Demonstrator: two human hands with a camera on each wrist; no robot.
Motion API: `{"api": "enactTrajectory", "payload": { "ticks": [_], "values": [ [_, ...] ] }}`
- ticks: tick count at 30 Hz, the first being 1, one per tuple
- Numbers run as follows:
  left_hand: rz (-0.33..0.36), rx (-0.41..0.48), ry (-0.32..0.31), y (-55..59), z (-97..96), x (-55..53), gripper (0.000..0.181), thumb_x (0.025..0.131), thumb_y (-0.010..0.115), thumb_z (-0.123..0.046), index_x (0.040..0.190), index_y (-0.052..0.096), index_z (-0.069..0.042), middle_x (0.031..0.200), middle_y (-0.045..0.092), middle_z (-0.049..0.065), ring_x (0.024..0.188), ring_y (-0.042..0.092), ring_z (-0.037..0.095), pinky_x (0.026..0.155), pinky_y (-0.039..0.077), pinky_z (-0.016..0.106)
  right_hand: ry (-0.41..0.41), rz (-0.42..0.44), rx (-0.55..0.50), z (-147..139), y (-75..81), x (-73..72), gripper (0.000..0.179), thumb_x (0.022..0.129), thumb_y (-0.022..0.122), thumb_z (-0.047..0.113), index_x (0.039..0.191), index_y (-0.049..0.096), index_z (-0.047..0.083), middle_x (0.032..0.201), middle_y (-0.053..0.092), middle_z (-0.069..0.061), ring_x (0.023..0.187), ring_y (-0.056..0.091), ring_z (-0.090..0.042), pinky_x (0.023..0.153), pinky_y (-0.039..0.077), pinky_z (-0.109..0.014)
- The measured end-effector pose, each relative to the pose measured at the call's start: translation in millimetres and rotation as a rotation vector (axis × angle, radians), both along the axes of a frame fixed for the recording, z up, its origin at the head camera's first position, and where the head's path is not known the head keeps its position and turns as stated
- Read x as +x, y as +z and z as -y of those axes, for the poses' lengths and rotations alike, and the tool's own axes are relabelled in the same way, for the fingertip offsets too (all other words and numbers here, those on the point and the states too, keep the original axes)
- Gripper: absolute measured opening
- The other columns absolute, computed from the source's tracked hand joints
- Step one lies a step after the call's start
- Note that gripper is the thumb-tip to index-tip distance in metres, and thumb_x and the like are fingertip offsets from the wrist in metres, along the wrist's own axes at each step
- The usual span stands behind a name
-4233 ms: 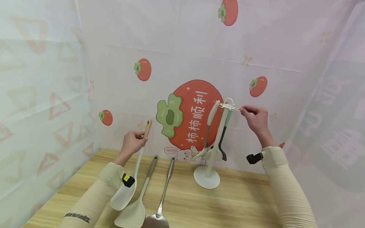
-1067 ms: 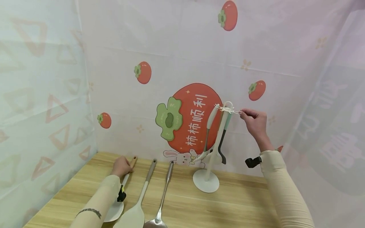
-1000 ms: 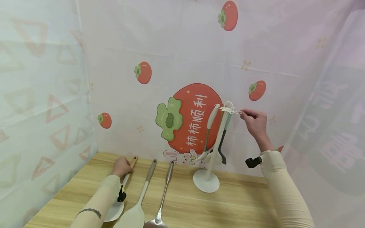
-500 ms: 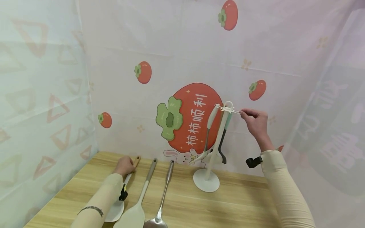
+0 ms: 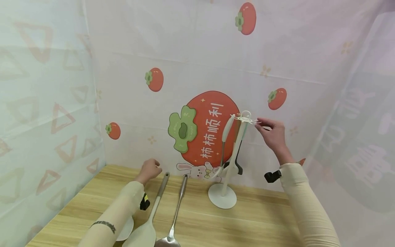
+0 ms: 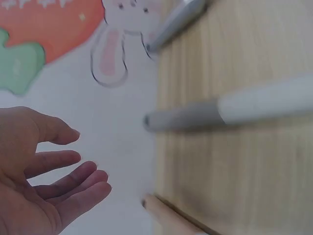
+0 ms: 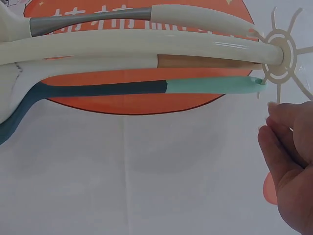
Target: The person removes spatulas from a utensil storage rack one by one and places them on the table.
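1. Left hand: raised above the table, fingers loosely curled, grasping nothing; wooden-handled white spoon lies at its 7 o'clock, mostly hidden by the sleeve.
2. Right hand: fingertips pinched at a spoke of the hook ring atop the white utensil stand.
3. Hanging from the ring: grey-handled utensil, teal-handled utensil.
4. On the table at 6 o'clock of the left hand: white spatula, steel turner.

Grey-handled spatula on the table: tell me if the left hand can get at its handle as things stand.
Probably yes. The left hand hovers open and empty just beside the grey-handled spatula handle end, with nothing visible between them; the steel turner lies on its far side.
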State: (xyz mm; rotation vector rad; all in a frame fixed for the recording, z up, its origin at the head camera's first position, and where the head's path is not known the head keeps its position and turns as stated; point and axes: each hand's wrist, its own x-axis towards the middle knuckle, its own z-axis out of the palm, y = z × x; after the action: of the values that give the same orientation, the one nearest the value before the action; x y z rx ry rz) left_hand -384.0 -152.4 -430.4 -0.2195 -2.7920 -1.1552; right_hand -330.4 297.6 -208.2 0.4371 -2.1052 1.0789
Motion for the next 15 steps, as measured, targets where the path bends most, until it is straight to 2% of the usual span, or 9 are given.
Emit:
{"api": "enactTrajectory", "payload": {
  "ticks": [4,7,12,15],
  "values": [
    [-0.056,0.034,-0.048,14.8,-24.5,2.1,0.035,0.09,0.064,-0.006,0.118,0.065,0.015,0.114,0.068,0.03,0.106,0.067,0.042,0.085,0.059,0.049,-0.003,0.02,0.005,-6.8,-7.9,-16.3,0.032,0.092,0.071,-0.003,0.123,0.069,-0.01,0.117,0.069,-0.03,0.09,0.063,0.005,0.081,0.051,-0.007],
    [-0.094,0.053,-0.079,28.0,-41.8,5.1,0.034,0.09,0.065,-0.007,0.118,0.067,0.012,0.111,0.07,0.026,0.105,0.067,0.039,0.085,0.059,0.047,-0.014,0.048,0.038,-11.0,-11.9,-25.9,0.036,0.092,0.071,0.0,0.128,0.067,-0.007,0.121,0.07,-0.026,0.096,0.066,-0.005,0.085,0.052,-0.011],
    [-0.162,0.094,-0.143,48.9,-68.9,12.2,0.033,0.094,0.064,-0.007,0.124,0.068,0.006,0.111,0.071,0.021,0.103,0.068,0.034,0.083,0.059,0.044,0.003,0.097,0.112,-12.0,-12.2,-28.9,0.047,0.092,0.071,-0.001,0.137,0.06,-0.005,0.128,0.066,-0.025,0.112,0.066,-0.034,0.095,0.056,-0.039],
    [-0.212,0.11,-0.181,59.8,-84.1,17.2,0.035,0.094,0.066,-0.007,0.127,0.067,0.005,0.107,0.073,0.018,0.095,0.069,0.028,0.078,0.059,0.041,0.023,0.123,0.125,-10.8,-11.6,-27.8,0.053,0.091,0.071,-0.003,0.141,0.055,-0.006,0.132,0.063,-0.027,0.118,0.063,-0.042,0.099,0.052,-0.053]
  ]
}}
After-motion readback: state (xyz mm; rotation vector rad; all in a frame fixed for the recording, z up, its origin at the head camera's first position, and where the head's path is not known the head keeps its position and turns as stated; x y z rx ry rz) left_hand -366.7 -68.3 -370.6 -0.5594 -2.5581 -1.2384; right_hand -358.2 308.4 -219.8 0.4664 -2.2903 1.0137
